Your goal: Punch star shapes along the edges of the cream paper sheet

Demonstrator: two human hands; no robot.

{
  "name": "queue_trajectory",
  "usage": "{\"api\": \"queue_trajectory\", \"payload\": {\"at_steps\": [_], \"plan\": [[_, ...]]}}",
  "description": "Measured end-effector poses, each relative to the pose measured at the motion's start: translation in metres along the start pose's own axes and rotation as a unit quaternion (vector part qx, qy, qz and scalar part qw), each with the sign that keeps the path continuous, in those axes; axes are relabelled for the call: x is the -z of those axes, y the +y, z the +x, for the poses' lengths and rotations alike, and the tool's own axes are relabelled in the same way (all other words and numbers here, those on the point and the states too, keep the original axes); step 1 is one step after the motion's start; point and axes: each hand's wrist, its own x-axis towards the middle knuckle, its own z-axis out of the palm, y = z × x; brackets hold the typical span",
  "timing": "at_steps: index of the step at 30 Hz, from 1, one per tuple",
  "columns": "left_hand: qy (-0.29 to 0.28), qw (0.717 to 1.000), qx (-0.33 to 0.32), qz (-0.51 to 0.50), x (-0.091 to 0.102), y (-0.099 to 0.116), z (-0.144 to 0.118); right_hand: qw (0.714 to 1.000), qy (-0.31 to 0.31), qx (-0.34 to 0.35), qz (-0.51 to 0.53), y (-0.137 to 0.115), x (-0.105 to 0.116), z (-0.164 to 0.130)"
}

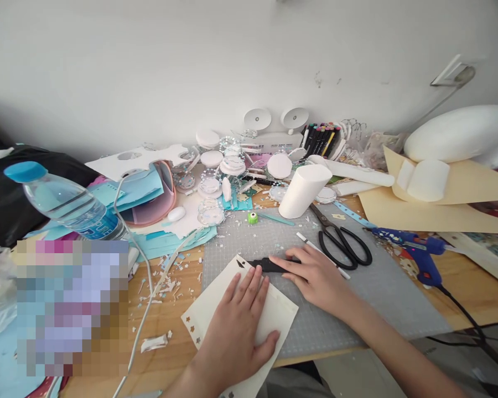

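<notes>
My left hand lies flat, fingers stretched out, on a cream sheet of paper and holds it against the grey cutting mat. Small flower-shaped holes run along the sheet's left edge. A black craft knife is in my right hand, fingers closed along its handle. The knife's tip meets the paper's top corner, where a dark cut-out shows. Just beyond my right hand lie a white pen-like stick and black-handled scissors.
A blue glue gun with a cord lies at right. A white cylinder, green craft punch and teal tweezers are at the mat's back. A water bottle leans at left near a white cable. Paper scraps litter the table.
</notes>
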Motion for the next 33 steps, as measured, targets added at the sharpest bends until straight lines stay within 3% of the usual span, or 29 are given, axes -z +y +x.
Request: {"api": "queue_trajectory", "payload": {"at_steps": [11, 15, 19, 23, 33], "plan": [[0.000, 0.999, -0.001, -0.038, -0.004, -0.001, -0.003, 0.999, 0.011, -0.025, -0.024, -0.018, -0.004, 0.033], [0.011, 0.999, 0.005, -0.032, 0.002, 0.000, -0.004, 0.997, 0.050, -0.060, -0.013, -0.011, -0.004, 0.012], [-0.030, 0.999, 0.023, 0.023, 0.015, 0.002, -0.004, 0.982, 0.122, -0.140, -0.012, -0.001, -0.005, -0.031], [-0.058, 0.997, 0.036, 0.046, 0.027, 0.005, -0.004, 0.972, 0.164, -0.167, -0.020, 0.000, -0.009, -0.064], [-0.059, 0.993, 0.053, 0.086, 0.028, 0.017, -0.004, 0.970, 0.165, -0.157, -0.083, -0.004, -0.014, -0.069]]}}
